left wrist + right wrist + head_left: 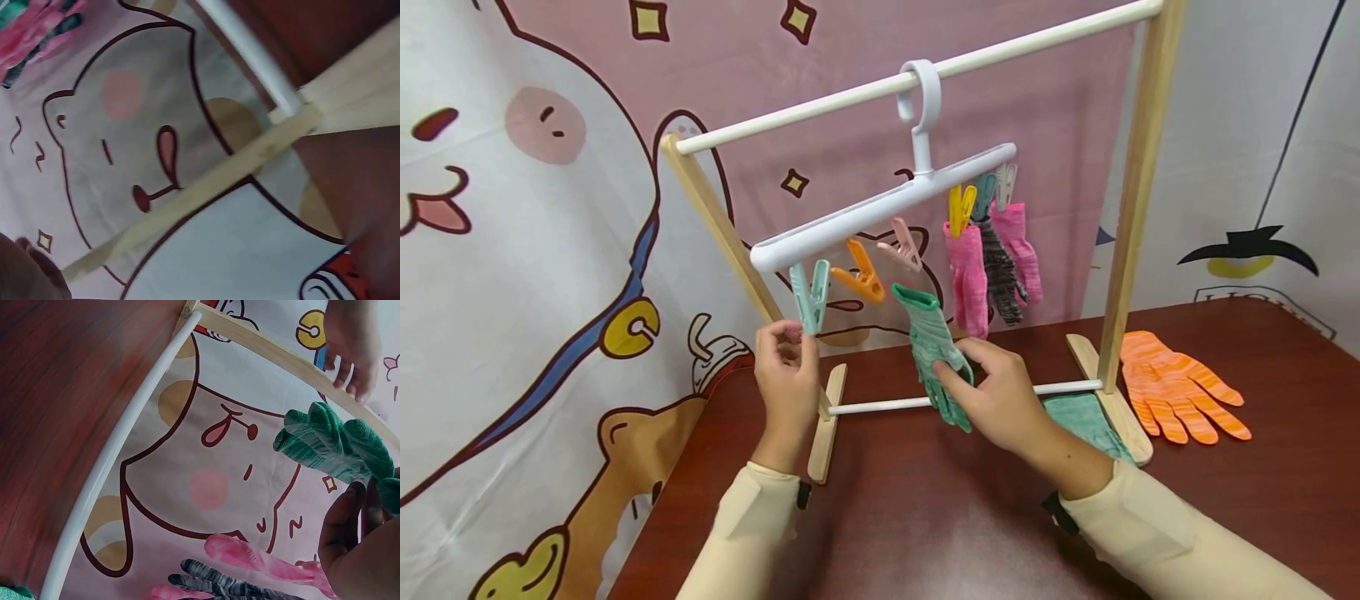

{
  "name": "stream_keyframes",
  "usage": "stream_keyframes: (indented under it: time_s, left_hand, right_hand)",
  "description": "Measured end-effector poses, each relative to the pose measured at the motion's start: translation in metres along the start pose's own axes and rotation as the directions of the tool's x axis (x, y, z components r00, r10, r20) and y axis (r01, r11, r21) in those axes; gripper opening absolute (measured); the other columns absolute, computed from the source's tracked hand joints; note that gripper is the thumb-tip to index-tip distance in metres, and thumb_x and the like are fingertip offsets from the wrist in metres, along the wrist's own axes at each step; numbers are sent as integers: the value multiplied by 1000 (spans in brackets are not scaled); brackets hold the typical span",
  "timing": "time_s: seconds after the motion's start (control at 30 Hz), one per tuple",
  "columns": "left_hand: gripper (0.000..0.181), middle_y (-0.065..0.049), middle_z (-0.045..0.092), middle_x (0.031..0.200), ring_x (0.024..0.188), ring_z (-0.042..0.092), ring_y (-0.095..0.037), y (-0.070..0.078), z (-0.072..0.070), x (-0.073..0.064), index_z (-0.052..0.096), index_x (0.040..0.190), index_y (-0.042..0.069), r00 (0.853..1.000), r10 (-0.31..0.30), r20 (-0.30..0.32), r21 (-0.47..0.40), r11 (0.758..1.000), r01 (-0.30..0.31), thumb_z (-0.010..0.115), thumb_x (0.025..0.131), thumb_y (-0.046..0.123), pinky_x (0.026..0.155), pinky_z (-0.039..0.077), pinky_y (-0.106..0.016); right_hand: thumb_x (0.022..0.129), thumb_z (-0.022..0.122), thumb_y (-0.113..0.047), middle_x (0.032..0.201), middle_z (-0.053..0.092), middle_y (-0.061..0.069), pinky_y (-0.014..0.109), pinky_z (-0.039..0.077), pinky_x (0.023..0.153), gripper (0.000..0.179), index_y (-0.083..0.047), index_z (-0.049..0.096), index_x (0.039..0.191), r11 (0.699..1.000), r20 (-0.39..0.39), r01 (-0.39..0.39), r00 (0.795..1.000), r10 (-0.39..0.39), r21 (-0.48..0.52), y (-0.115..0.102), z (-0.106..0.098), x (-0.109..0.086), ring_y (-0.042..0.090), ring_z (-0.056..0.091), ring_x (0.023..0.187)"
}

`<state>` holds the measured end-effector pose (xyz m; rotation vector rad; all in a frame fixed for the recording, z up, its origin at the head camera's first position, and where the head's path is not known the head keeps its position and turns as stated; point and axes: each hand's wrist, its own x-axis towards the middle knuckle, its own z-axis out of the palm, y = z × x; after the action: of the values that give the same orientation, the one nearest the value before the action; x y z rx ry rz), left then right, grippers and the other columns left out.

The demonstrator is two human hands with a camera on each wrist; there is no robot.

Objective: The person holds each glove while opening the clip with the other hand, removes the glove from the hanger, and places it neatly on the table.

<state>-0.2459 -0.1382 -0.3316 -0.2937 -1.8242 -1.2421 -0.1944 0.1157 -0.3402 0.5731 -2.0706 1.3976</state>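
Note:
At the left end of the white hanger (850, 218), my left hand (786, 379) has thumb and fingertips at the lower end of a light teal clothespin (811, 293). My right hand (1000, 387) pinches a green knit glove (934, 346) between thumb and fingers. That glove's cuff points up, just below an orange clothespin (861, 273) and a pink clothespin (904, 246), and its fingers dangle. The right wrist view shows the green glove's fingers (331, 434) close to the left hand (353, 350). Only an edge of the left hand (31, 272) appears in its own wrist view.
Two pink gloves (966, 275) and a dark grey glove (1000, 271) hang clipped at the hanger's right side. A wooden stand with a white top rail (1037, 43) bears the hanger. On the table (925, 517) lie an orange glove (1180, 387) and another green glove (1086, 421).

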Motion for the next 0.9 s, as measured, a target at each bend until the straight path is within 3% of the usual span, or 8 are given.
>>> stream_keyframes:
  time_s: [0.17, 0.33, 0.47, 0.57, 0.63, 0.73, 0.9]
  left_hand:
    - [38, -8, 43, 84, 70, 45, -13, -18, -4, -7, 42, 120, -1, 991, -68, -116, 24, 997, 71, 67, 94, 10, 62, 38, -18]
    - [46, -2, 39, 67, 58, 39, -11, -34, -10, -11, 41, 131, 6, 979, -177, -101, 134, 973, 190, 67, 96, 21, 56, 33, -22]
    - [46, -1, 49, 59, 52, 45, -11, -45, -14, -14, 50, 137, 12, 958, -285, -20, 309, 910, 277, 64, 97, 32, 51, 35, -25]
    - [35, 0, 56, 60, 53, 52, -13, -51, -14, -18, 62, 122, 15, 938, -345, 39, 449, 845, 292, 61, 97, 41, 49, 37, -29]
    - [29, 0, 58, 60, 54, 55, -15, -53, -14, -20, 65, 105, 16, 930, -363, 61, 498, 819, 287, 60, 97, 43, 49, 37, -30]
    - [27, -2, 58, 59, 54, 54, -18, -55, -13, -22, 62, 87, 15, 934, -352, 61, 498, 822, 277, 61, 98, 40, 48, 36, -31]
    - [27, -4, 60, 56, 51, 51, -17, -59, -13, -23, 67, 82, 14, 946, -322, 37, 464, 844, 269, 61, 100, 33, 45, 34, -29]
  right_hand:
    - [88, 76, -12, 89, 70, -1, 18, 51, 65, 8, -10, 73, 94, 1000, 7, -3, 1000, 3, -7, 1, 0, -1, 6, 60, 76]
    - [87, 77, -10, 84, 68, -2, 17, 49, 66, 7, -11, 72, 92, 1000, 4, -6, 1000, 6, -18, 2, 0, 0, 6, 58, 75]
    - [87, 76, -11, 84, 68, -2, 16, 49, 67, 7, -11, 72, 92, 1000, 10, -22, 1000, 22, -13, 1, 1, 0, 6, 59, 75]
    - [88, 76, -12, 87, 70, -1, 16, 50, 68, 7, -10, 73, 94, 999, 16, -39, 999, 39, -2, 2, 0, 0, 5, 60, 76]
    - [88, 76, -11, 87, 70, 0, 17, 51, 67, 7, -10, 73, 95, 999, 20, -51, 999, 50, 12, 2, 0, 0, 5, 61, 75]
    - [89, 75, -11, 86, 70, 1, 19, 53, 64, 5, -9, 72, 93, 997, 27, -63, 998, 62, 38, 3, 0, 0, 5, 61, 71]
    - [90, 74, -11, 83, 69, 3, 21, 53, 61, 4, -8, 70, 91, 996, 42, -73, 997, 70, 59, 5, 2, 0, 6, 61, 66]
